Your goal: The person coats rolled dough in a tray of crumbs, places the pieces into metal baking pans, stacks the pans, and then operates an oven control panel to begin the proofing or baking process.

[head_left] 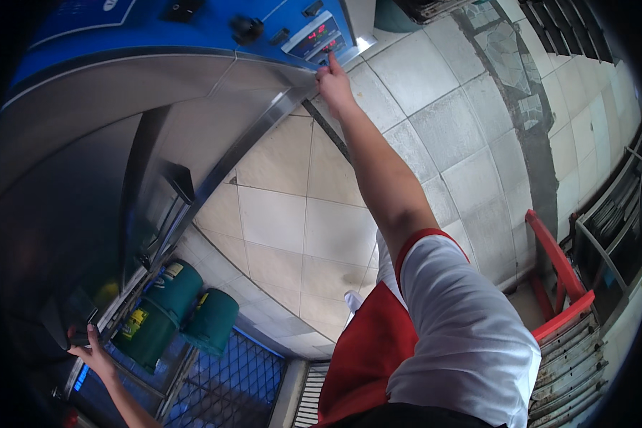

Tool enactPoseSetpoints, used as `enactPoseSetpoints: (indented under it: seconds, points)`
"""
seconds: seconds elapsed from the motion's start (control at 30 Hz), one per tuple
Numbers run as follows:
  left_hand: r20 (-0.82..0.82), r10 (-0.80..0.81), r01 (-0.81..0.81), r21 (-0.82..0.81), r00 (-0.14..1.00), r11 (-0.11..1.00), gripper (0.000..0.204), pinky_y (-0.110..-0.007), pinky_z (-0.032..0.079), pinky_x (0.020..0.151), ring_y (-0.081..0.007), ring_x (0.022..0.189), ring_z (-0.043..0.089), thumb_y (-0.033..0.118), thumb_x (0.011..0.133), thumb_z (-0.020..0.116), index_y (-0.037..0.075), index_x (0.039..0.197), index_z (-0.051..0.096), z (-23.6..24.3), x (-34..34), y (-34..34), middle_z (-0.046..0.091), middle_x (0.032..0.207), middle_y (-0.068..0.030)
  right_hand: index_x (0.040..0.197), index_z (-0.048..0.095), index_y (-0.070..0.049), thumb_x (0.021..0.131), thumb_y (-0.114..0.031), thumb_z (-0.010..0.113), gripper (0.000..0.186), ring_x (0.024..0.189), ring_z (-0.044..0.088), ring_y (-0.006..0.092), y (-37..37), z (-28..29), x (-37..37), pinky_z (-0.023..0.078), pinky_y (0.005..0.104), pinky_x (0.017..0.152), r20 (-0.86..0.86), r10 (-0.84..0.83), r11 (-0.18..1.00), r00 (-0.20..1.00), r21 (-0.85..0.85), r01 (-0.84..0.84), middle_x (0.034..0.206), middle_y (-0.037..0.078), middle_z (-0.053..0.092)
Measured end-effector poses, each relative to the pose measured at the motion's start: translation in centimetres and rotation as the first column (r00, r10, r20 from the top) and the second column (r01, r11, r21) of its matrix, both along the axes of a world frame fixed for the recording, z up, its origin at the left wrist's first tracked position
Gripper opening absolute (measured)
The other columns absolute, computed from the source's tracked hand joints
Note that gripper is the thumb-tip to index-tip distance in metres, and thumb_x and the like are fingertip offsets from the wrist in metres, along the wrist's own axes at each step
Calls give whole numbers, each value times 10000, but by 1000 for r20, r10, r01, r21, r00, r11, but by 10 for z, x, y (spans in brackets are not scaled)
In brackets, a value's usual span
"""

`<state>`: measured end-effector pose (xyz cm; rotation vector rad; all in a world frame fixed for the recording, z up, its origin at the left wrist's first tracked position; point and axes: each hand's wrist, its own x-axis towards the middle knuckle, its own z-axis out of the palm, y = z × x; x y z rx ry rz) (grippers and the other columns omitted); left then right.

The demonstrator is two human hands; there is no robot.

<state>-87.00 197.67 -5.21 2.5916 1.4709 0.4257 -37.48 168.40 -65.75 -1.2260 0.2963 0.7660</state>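
Right hand [337,87]: index finger stretched to lower part of control panel [312,37], other fingers I cannot tell | Left hand [96,358]: thumb and fingers spread, near machine's dark edge | Panel: at right end of machine's blue front [214,27] | Green buckets [212,321]: near left hand

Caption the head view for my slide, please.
Right hand at the blue control panel, left hand at the metal cabinet.
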Motion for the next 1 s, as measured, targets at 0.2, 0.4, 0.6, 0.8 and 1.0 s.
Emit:
enactPoseSetpoints:
  seconds: [0.2, 0.4, 0.6, 0.8, 1.0]
  points:
    - [20, 36, -34, -54, 999, 998, 585, -346, 379, 1085, -200, 1246, 475, 208, 987, 685, 34, 1440, 360, 9, -5, -3, 433, 1411, -119, 1649, 122, -174, 891, 12, 504, 869, 842, 512, 101, -1, 44, 7, 461, 279, 726, -246, -36, 981, 969, 176, 82, 938, -40, 524]
    - [-28, 100, -103, -201, 995, 974, 585, -359, 244, 1173, -197, 1344, 422, 249, 1008, 632, 51, 1500, 386, 42, -15, 4, 457, 1465, -81, 1648, 135, -189, 871, 11, 517, 889, 853, 503, 97, -11, 41, 13, 469, 284, 712, -242, 20, 984, 970, 177, 24, 944, -35, 522]
    - [-3, 106, -101, -301, 994, 948, 562, -362, 213, 1194, -180, 1419, 379, 228, 1015, 611, 51, 1514, 423, 55, -29, 21, 465, 1512, -79, 1649, 108, -215, 861, 20, 528, 924, 869, 510, 97, -6, 32, 10, 470, 284, 743, -231, 39, 984, 972, 179, 3, 953, -35, 532]
    - [26, 44, -35, -266, 999, 963, 560, -361, 205, 1198, -188, 1420, 380, 230, 1027, 582, 46, 1527, 405, 48, -22, 16, 453, 1523, -84, 1650, 85, -247, 862, 33, 535, 950, 840, 521, 94, -2, 33, 9, 472, 285, 746, -262, 17, 983, 965, 180, 32, 950, -32, 547]
    - [2, 61, -58, -279, 998, 959, 605, -359, 195, 1200, -198, 1448, 351, 254, 1027, 579, 46, 1553, 365, 51, -20, 15, 404, 1566, -98, 1649, 66, -251, 872, 29, 539, 952, 822, 534, 104, 2, 34, 7, 495, 261, 676, -277, 4, 982, 961, 181, 48, 980, -13, 573]
